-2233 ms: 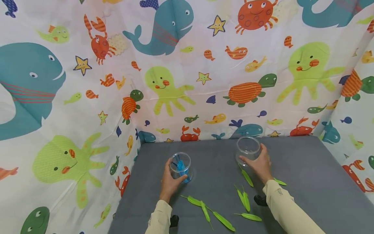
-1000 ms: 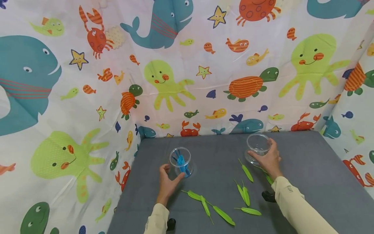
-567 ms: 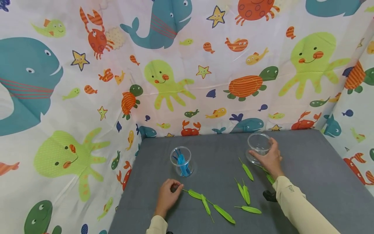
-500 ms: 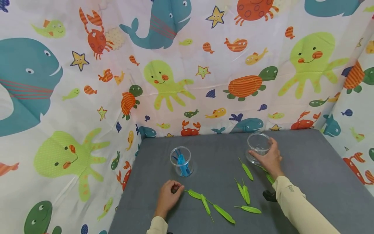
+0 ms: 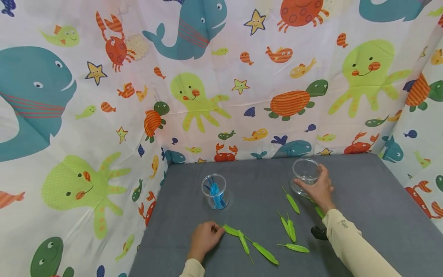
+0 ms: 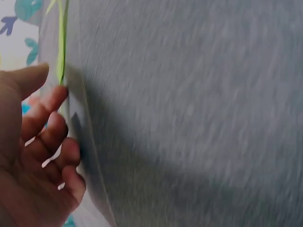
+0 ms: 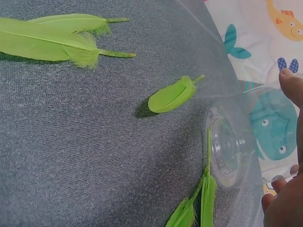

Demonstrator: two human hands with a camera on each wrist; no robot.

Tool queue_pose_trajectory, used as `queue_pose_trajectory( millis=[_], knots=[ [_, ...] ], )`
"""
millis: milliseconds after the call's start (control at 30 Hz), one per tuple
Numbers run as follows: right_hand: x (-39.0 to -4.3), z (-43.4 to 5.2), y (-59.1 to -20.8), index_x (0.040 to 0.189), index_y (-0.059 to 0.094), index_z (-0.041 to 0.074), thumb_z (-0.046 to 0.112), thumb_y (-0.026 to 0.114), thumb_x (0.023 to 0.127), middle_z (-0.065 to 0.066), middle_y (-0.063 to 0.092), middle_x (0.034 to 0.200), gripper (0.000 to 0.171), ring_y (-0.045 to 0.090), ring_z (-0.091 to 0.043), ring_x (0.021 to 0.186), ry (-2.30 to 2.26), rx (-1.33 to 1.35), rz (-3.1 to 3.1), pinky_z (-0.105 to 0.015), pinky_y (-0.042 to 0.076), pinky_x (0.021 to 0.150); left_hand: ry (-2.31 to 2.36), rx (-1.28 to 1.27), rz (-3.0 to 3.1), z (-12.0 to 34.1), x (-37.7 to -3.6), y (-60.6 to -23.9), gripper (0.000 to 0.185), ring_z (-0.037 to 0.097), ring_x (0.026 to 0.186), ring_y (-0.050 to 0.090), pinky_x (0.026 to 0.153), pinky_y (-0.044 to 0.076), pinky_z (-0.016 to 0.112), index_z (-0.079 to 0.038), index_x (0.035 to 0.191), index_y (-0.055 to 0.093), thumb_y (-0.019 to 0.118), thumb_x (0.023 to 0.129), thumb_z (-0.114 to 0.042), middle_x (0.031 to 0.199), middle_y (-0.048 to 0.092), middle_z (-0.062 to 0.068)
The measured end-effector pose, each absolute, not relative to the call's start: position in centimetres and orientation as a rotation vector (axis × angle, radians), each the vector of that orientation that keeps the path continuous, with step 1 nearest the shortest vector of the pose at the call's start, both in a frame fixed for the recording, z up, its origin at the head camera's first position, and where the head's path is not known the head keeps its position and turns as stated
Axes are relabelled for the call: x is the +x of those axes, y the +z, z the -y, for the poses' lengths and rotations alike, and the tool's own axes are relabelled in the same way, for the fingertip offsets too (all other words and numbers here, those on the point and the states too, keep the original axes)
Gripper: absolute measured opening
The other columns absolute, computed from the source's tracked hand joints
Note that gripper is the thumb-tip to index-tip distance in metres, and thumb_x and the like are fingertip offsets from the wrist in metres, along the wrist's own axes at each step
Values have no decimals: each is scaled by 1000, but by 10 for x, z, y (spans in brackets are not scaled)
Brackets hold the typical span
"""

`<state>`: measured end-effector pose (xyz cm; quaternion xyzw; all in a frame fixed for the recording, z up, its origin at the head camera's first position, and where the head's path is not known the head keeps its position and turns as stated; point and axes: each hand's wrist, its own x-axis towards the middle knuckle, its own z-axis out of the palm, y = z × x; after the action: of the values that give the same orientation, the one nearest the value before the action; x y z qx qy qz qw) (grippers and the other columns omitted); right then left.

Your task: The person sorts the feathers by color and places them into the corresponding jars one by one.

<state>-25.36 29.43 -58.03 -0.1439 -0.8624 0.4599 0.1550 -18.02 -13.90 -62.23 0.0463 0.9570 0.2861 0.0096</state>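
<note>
A clear cup of blue feathers [image 5: 215, 191] stands free at the middle left of the grey table [image 5: 363, 200]. My left hand [image 5: 207, 238] lies below it. Its fingertips touch the quill end of the nearest green feather [image 5: 231, 231]. In the left wrist view the left hand [image 6: 45, 109] has relaxed, slightly parted fingers, and the feather's stem [image 6: 61, 47] ends at the index fingertip. My right hand [image 5: 316, 187] is curled round an empty clear cup [image 5: 304, 175] at the back right. The right wrist view shows that empty cup [image 7: 232, 146] with my thumb [image 7: 292, 87] on its far side.
Several green feathers lie loose between the hands [image 5: 293, 204] [image 5: 288, 229] [image 5: 264, 254] [image 5: 294, 248], and one pair [image 7: 203, 189] lies against the empty cup's base. Sea-animal printed curtains [image 5: 104, 115] wall the table at the back and on both sides.
My left hand let go of the blue-feather cup and drew back to the nearest green feather's quill. My right hand slid the empty cup slightly right and keeps hold of it.
</note>
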Motion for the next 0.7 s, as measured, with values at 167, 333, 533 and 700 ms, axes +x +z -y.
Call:
queue_pose_trajectory(
  millis=[167, 333, 533, 700],
  knots=[
    [-253, -295, -580, 161, 8, 7, 37, 86, 81, -28, 27, 162, 116, 27, -54, 143, 1321, -420, 2473, -72, 13, 108, 773, 127, -3117, 120, -178, -623, 25, 9, 65, 63, 60, 52, 33, -23, 88, 77, 80, 83, -48, 79, 72, -7],
    [-252, -295, -581, 162, 8, 8, 39, 86, 81, -27, 28, 162, 117, 28, -53, 144, 1314, -440, 2477, -72, 14, 108, 689, 225, -3185, 103, -178, -626, 36, 22, 82, 70, 71, 55, 45, -19, 106, 79, 80, 83, -47, 96, 76, 1],
    [-252, -295, -582, 161, 9, 7, 40, 86, 80, -28, 28, 162, 117, 28, -54, 144, 1326, -435, 2472, -73, 12, 108, 656, 135, -3213, 93, -176, -630, 39, 21, 81, 62, 72, 50, 45, -19, 106, 77, 82, 81, -48, 94, 70, 1],
    [-251, -295, -581, 161, 9, 8, 40, 86, 80, -28, 29, 161, 117, 28, -54, 143, 1338, -411, 2457, -73, 13, 107, 667, -17, -3205, 89, -175, -629, 36, 19, 79, 57, 71, 47, 44, -18, 94, 74, 87, 76, -46, 88, 66, -1]
  ],
)
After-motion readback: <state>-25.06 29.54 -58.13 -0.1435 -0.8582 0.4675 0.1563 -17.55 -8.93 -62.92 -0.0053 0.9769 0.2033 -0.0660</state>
